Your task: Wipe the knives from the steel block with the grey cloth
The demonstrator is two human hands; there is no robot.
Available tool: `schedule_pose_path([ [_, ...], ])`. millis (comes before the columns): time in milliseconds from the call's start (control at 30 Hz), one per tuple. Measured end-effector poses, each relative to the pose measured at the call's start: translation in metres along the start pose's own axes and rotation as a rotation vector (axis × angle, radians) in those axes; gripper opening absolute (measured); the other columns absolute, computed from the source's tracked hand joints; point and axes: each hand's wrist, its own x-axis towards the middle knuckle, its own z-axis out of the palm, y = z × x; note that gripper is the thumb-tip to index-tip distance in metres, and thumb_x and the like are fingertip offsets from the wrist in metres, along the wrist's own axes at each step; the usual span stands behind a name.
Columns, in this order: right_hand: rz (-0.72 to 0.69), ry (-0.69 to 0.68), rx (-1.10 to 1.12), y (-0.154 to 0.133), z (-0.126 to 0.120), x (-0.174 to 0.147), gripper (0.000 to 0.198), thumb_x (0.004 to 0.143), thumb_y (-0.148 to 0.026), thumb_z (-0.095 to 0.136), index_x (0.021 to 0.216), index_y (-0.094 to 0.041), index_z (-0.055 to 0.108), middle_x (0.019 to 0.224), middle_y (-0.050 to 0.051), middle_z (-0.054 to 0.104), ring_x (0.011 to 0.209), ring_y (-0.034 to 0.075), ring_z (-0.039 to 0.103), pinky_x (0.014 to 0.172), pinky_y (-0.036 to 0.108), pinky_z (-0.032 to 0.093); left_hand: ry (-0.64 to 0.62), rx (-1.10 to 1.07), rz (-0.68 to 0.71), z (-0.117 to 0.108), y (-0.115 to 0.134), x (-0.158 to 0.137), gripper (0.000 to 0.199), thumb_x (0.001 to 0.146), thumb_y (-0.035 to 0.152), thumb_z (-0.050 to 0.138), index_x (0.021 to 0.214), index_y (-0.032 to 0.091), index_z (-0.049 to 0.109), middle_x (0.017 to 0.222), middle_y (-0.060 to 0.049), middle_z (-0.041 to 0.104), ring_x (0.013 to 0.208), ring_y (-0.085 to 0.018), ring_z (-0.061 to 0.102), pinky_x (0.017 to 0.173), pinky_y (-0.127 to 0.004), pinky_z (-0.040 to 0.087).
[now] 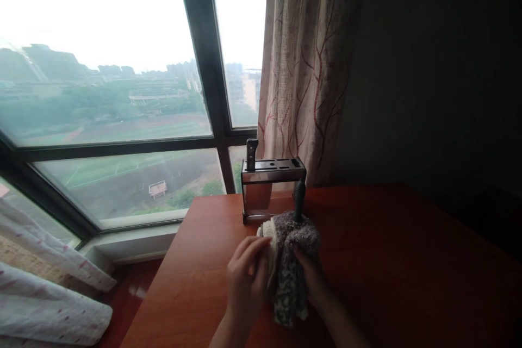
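A fuzzy grey and cream towel (291, 277) hangs between my hands over the table. My left hand (248, 272) has its fingers closed at the towel's pale left edge. My right hand (313, 272) grips the towel from the right, its thumb pressed into the cloth. Out of the top of the bundle sticks a dark ribbed handle (299, 201), upright. The towel hides the rest of that tool, so its kind does not show. Just behind stands a knife block (272, 171) with clear sides and a slotted black top. A black-handled knife (252, 153) sits in its left end.
The reddish wooden table (196, 272) reaches to the window side at left and into shadow at right. A patterned curtain (302, 65) hangs behind the block. Large window panes (101, 87) fill the left, with a white curtain (49, 304) at lower left.
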Motion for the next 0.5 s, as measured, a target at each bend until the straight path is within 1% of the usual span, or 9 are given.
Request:
schedule_pose_path([
  [67,-0.004,-0.038,-0.004,0.001,0.001,-0.002,0.047,0.063,-0.043,0.081,0.1,-0.018,0.067,0.102,0.008,0.074,0.101,0.029,0.067,0.092,0.043,0.05,0.002,-0.018,-0.075,-0.006,0.008,0.02,0.024,0.087,0.024,0.053,0.107,0.021,0.066,0.104,-0.008,0.069,0.096,-0.023,0.064,0.082,-0.035,0.052],
  [133,-0.003,-0.078,-0.021,0.002,0.0,-0.004,0.047,0.064,-0.042,0.08,0.102,-0.018,0.066,0.106,0.008,0.073,0.105,0.03,0.065,0.096,0.045,0.047,-0.076,-0.108,-0.149,-0.005,0.014,0.042,0.033,0.087,0.028,0.056,0.119,0.021,0.06,0.11,-0.009,0.069,0.102,-0.024,0.063,0.089,-0.037,0.05],
  [167,-0.003,-0.093,-0.034,0.003,-0.001,-0.005,0.047,0.065,-0.041,0.08,0.103,-0.019,0.066,0.107,0.008,0.073,0.106,0.03,0.064,0.098,0.046,0.045,-0.133,-0.187,-0.191,-0.002,0.016,0.052,0.038,0.087,0.029,0.057,0.124,0.021,0.057,0.112,-0.009,0.069,0.102,-0.023,0.064,0.088,-0.037,0.051],
  [233,-0.009,-0.111,-0.054,0.006,-0.002,-0.006,0.046,0.064,-0.039,0.081,0.104,-0.019,0.067,0.105,0.008,0.073,0.107,0.03,0.064,0.099,0.047,0.044,-0.236,-0.347,-0.262,0.007,0.016,0.068,0.047,0.083,0.032,0.063,0.128,0.02,0.052,0.109,-0.009,0.07,0.098,-0.023,0.066,0.081,-0.035,0.055],
  [300,-0.018,-0.114,-0.057,0.007,-0.003,-0.008,0.046,0.063,-0.038,0.082,0.102,-0.02,0.067,0.102,0.007,0.074,0.108,0.03,0.063,0.1,0.047,0.043,-0.273,-0.42,-0.284,0.017,0.016,0.078,0.047,0.079,0.033,0.068,0.122,0.018,0.057,0.1,-0.009,0.073,0.091,-0.023,0.068,0.077,-0.034,0.056],
  [367,-0.011,-0.123,-0.045,0.008,-0.003,-0.009,0.046,0.062,-0.037,0.082,0.102,-0.021,0.068,0.101,0.007,0.074,0.108,0.03,0.063,0.1,0.046,0.043,-0.261,-0.451,-0.28,0.024,0.016,0.084,0.041,0.076,0.033,0.071,0.112,0.016,0.063,0.094,-0.009,0.074,0.086,-0.023,0.07,0.074,-0.032,0.056],
  [433,0.002,-0.133,-0.031,0.006,-0.002,-0.01,0.047,0.063,-0.038,0.081,0.104,-0.021,0.067,0.099,0.007,0.074,0.106,0.029,0.064,0.099,0.045,0.043,-0.237,-0.499,-0.301,0.025,0.019,0.087,0.037,0.074,0.033,0.073,0.106,0.015,0.065,0.09,-0.008,0.075,0.083,-0.023,0.07,0.071,-0.03,0.055],
  [500,0.016,-0.148,-0.028,0.004,-0.002,-0.011,0.049,0.064,-0.039,0.081,0.107,-0.02,0.067,0.098,0.007,0.075,0.103,0.029,0.065,0.098,0.045,0.044,-0.204,-0.565,-0.352,0.022,0.022,0.092,0.038,0.074,0.033,0.073,0.106,0.014,0.065,0.088,-0.008,0.075,0.083,-0.023,0.07,0.068,-0.029,0.055],
])
